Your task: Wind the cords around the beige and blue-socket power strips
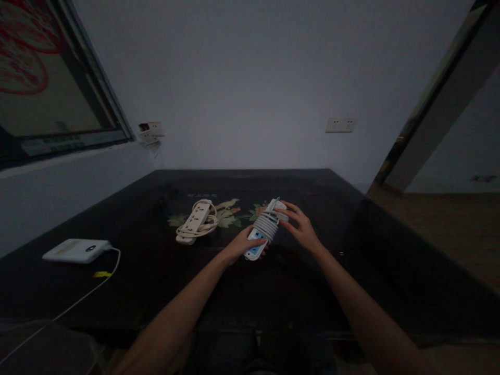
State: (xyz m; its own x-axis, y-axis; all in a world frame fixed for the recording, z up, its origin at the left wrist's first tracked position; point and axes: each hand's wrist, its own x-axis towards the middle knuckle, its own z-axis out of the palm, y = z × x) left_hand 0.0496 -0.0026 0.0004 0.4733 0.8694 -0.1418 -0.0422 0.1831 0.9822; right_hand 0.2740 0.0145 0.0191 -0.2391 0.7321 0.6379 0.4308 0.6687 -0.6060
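Observation:
A white power strip with blue socket faces (255, 245) is held above the dark table, tilted with its far end to the right. Its grey-white cord (266, 225) is wound several times around the middle. My left hand (241, 245) grips the near end, thumb lying across the blue face. At the far end, the fingers of my right hand (299, 225) close on the cord's plug end, which is partly hidden by them. To the left, a second, cream power strip (196, 219) lies on the table with its cord looped loosely around it.
The black table (234, 302) has a printed flower pattern. A white power bank (77, 251) with a cable lies at the left, near a yellow scrap (102, 274). Wall sockets (341, 125) are on the back wall, with another socket (155, 128) in the left corner.

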